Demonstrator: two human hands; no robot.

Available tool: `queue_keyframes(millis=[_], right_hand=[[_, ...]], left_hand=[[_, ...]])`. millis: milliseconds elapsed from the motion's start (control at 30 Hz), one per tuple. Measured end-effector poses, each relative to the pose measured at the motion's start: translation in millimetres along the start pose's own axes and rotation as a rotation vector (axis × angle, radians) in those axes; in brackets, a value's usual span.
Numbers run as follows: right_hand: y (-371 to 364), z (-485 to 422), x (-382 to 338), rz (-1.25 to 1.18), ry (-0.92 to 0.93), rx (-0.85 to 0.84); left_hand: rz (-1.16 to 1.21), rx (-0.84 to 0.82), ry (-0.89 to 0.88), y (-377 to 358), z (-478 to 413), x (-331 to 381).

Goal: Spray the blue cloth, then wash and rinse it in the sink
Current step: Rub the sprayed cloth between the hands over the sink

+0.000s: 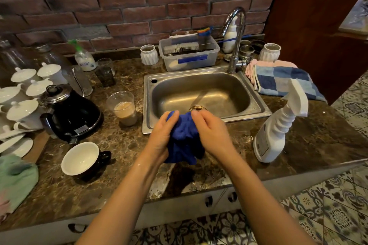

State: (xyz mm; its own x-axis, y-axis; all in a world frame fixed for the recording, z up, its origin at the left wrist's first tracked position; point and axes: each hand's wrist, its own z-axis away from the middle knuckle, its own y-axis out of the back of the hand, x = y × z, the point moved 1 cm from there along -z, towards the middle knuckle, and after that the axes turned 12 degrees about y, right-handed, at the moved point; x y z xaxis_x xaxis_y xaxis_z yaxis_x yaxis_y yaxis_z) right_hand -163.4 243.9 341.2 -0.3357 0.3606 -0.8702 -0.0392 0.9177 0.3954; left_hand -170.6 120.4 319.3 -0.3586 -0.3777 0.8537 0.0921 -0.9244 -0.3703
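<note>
Both hands, left hand (162,135) and right hand (212,132), fingers clamped on the bunched blue cloth (184,141) before the steel sink (256,103); drips may wet the marble counter (127,141).

Two hands — left hand (162,135), right hand (212,132) — one blue cloth (184,141) between their fingers (172,117). One spray bottle (275,131) right of them, one sink (258,105) just beyond, one kettle (71,113) left.
</note>
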Motion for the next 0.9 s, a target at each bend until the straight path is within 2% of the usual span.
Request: queue_keyframes(millis=[67,133,200,300,367,467,500,667,800,900], right_hand=[[-12.0,-10.3,-3.1,0.137,0.055,0.104],[-18.6,-18.5,1.9,0.215,-0.005,0.184],[-26.8,-15.5,1.6,0.300,-0.033,0.151],[-37.4,0.6,-8.6,0.450,0.145,0.126],[-33.1,-5.9,-5.4,0.414,0.149,0.141],[-18.3,-33.6,11.4,0.275,-0.072,0.196],[-16.9,-33.8,10.6,0.273,-0.088,0.210],[-34.4,-5.5,-13.0,0.465,0.093,0.145],[-16.7,-38.8,10.3,0.300,-0.127,0.186],[-18.4,-33.6,4.7,0.310,-0.109,0.225]], left_hand=[[-0.006,0.055,-0.001,-15.8,3.3,-6.1],[-0.016,0.154,0.004,-26.5,5.7,-13.5],[0.035,0.243,0.017,-26.0,5.1,-16.4],[0.051,0.254,0.018,-20.0,1.5,-12.4],[0.016,0.245,0.017,-25.2,2.3,-12.5],[-0.032,0.244,0.011,-36.2,5.3,-13.8],[-0.044,0.237,0.006,-36.5,5.0,-12.2],[-0.024,0.189,0.010,-27.3,-2.8,-1.8],[-0.057,0.188,0.037,-38.3,2.1,-10.1],[-0.062,0.210,0.014,-37.3,0.2,-2.5]])
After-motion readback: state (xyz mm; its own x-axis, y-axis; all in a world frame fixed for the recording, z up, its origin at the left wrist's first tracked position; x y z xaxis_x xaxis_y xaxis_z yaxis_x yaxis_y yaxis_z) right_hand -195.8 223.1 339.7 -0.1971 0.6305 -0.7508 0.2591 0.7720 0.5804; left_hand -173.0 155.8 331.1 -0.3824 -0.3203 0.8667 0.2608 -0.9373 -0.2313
